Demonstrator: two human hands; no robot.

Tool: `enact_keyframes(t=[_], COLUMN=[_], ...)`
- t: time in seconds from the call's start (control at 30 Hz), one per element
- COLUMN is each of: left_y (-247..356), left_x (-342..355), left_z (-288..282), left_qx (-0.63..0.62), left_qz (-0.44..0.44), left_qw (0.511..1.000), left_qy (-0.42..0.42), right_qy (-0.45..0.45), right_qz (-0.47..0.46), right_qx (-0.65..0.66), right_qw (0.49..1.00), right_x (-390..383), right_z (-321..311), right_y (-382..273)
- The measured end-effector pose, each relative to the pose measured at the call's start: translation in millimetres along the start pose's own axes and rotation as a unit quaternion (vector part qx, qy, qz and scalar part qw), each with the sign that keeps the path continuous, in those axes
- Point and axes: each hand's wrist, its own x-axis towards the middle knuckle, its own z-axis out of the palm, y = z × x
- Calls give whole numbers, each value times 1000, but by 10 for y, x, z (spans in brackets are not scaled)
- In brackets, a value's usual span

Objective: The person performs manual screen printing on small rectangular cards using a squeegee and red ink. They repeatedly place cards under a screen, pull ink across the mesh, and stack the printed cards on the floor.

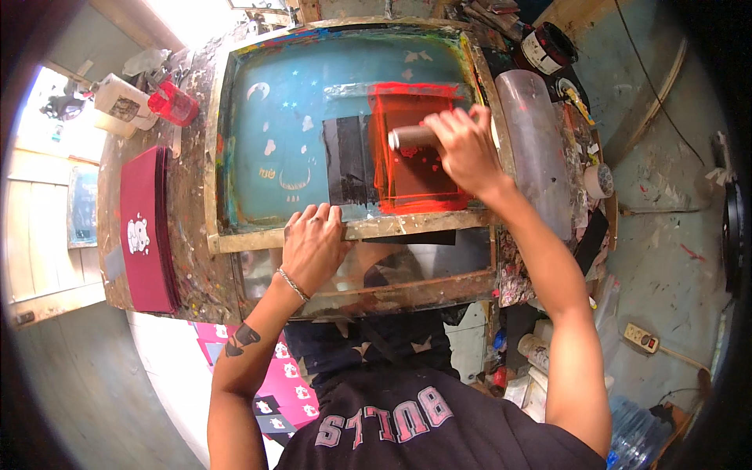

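A wooden-framed printing screen (270, 149) with blue-green mesh lies on the table. A rectangle of wet red ink (439, 184) covers its right part, beside strips of dark tape (348, 160). My right hand (468, 150) is closed around a brown squeegee (415, 137) with a pale end pointing left, over the red area. Its lower edge is hard to make out. My left hand (316, 241) grips the near bar of the frame, fingers bent over the wood. Below that bar, the edge of a dark sheet (423, 237) shows on a glassy surface (313, 270).
A stack of maroon printed sheets (145, 231) lies at left, below a red cup (174, 104) and a white container (125, 102). A clear plastic cylinder (533, 125) flanks the frame's right side. An ink tub (546, 48) stands at the far right. Pink printed pieces (294, 380) lie below the table.
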Motion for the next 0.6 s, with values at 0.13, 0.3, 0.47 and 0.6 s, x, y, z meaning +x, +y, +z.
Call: enact_keyframes(t=[0.13,0.3,0.47,0.6], left_y=[-19,4,17,-15], left_x=[26,20,-2,-37], left_z=[-23,-40,-57,26], left_qx=[-9,-21,-26,-10], left_qz=[-14,-15,-27,-4], left_qw=[1000,1000,999,1000], left_qy=[-10,-3,-20,29], right_qy=[-32,0,14,-40], right_qz=[15,12,2,14], right_qx=[33,28,69,109], right_qw=[999,1000,998,993], right_x=[606,812,150,-460], right_z=[202,358,129,-277], right_y=[350,502,23,-426])
